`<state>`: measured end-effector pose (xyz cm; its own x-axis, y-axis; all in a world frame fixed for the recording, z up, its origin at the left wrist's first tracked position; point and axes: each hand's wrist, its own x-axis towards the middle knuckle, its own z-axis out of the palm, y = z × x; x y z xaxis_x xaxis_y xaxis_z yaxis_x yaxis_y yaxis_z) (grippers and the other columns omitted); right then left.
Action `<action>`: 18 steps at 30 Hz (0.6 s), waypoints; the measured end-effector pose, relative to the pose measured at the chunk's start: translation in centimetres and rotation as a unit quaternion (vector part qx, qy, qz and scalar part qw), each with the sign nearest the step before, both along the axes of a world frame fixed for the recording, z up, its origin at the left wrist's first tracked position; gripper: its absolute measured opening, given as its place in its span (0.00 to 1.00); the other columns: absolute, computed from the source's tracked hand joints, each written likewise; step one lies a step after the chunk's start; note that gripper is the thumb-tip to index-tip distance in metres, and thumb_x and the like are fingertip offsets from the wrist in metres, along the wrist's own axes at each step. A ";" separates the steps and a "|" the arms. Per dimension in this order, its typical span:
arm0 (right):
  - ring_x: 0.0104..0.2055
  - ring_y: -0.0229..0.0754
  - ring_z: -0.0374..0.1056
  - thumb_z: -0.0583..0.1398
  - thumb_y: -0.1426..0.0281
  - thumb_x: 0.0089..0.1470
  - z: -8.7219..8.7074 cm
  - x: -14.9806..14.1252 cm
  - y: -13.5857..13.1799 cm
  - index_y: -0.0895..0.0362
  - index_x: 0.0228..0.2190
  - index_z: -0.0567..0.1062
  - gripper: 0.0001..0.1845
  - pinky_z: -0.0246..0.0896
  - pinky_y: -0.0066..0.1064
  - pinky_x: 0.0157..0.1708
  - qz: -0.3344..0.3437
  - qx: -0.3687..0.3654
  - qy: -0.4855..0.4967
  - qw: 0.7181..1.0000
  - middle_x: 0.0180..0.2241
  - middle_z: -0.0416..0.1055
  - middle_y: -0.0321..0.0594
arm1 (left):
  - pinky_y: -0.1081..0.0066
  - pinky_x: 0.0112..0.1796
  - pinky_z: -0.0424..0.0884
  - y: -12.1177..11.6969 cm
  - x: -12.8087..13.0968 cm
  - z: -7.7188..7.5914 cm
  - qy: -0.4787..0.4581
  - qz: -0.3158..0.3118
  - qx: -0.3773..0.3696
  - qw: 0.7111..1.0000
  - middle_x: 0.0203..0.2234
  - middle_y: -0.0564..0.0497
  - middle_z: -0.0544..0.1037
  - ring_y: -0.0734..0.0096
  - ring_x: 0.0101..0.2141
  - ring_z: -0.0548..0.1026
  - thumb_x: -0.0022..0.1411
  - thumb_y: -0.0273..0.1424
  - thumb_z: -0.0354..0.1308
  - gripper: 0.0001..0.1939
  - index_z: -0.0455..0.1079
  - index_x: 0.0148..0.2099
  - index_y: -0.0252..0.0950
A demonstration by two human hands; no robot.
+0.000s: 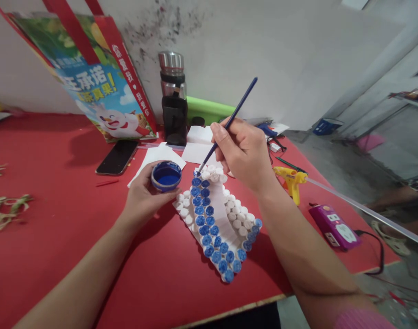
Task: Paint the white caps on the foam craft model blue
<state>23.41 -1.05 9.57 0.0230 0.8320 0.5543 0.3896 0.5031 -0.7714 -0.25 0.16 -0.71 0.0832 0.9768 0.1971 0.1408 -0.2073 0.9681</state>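
Observation:
My left hand [143,189] is wrapped round a small round pot of blue paint [167,175], tilted a little so its inside shows. A dark blue paintbrush [234,113] is pinched between the thumb and fingers of my right hand [241,148]. Its bristles touch a roll near the top of a craft piece [224,224] made of white paper-like rolls standing on a white base. Two columns of rolls down the left and those along the lower edge are blue. Rolls at the top, the left side and the right side are white. A smooth white strip curves between them.
On the red table [58,256] stand a printed shopping bag [109,91] and a steel flask [173,98]. A phone [116,157] lies left of white paper [161,157]. To the right are a yellow glue gun [293,182] with a long clear stick and a purple box [334,227].

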 end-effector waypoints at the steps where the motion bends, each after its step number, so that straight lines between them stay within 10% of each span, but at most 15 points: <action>1: 0.24 0.36 0.63 0.62 0.48 0.74 0.0 0.0 0.0 0.50 0.30 0.69 0.25 0.58 0.31 0.22 0.003 0.004 0.002 1.000 0.23 0.67 0.31 | 0.46 0.58 0.83 0.0 0.0 0.0 0.000 0.000 0.002 1.000 0.55 0.42 0.85 0.41 0.55 0.84 0.46 0.41 0.86 0.42 0.79 0.62 0.41; 18: 0.24 0.36 0.62 0.62 0.46 0.74 -0.3 0.3 0.3 0.50 0.30 0.70 0.26 0.57 0.30 0.21 -0.001 0.023 -0.016 1.000 0.22 0.66 0.31 | 0.46 0.61 0.82 0.3 -0.2 -0.6 -0.011 -0.008 0.012 1.000 0.56 0.43 0.85 0.41 0.58 0.84 0.48 0.37 0.85 0.40 0.79 0.63 0.42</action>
<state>23.71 -0.73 9.23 0.0071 0.8053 0.5928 0.4148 0.5370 -0.7345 -0.44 0.46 -1.31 0.0948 0.9703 0.2227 0.1166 -0.2330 0.9655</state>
